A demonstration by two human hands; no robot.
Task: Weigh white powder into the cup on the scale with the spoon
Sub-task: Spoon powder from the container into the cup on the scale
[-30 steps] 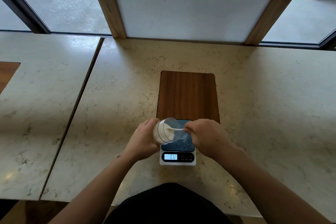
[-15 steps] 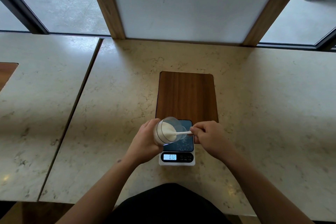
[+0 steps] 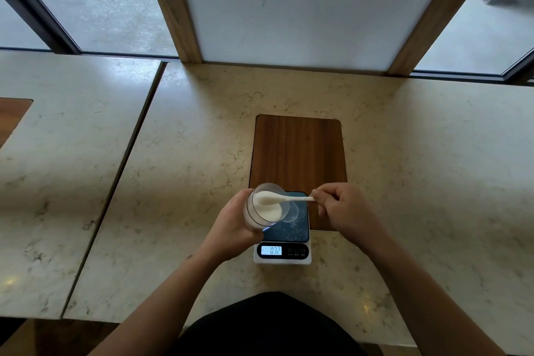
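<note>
My left hand (image 3: 235, 228) grips a clear plastic cup of white powder (image 3: 267, 209), tilted with its mouth toward the right, just above the left edge of the scale (image 3: 284, 235). My right hand (image 3: 345, 209) pinches the handle of a white spoon (image 3: 281, 198), whose bowl lies inside the tilted cup's mouth, heaped with powder. A second clear cup (image 3: 293, 211) stands on the scale's dark platform, partly hidden behind the tilted cup. The lit display (image 3: 271, 250) reads about 0.32.
The scale sits at the near end of a dark wooden board (image 3: 299, 150) inset in the marble counter (image 3: 185, 170). A seam (image 3: 121, 162) splits the counter from a slab at left. A wall panel and windows rise behind. The counter's front edge is close to my body.
My right hand has drawn back to the right, so more of the spoon handle shows. The spoon's bowl now sits loaded at the tilted cup's mouth. The left hand and scale stay put.
</note>
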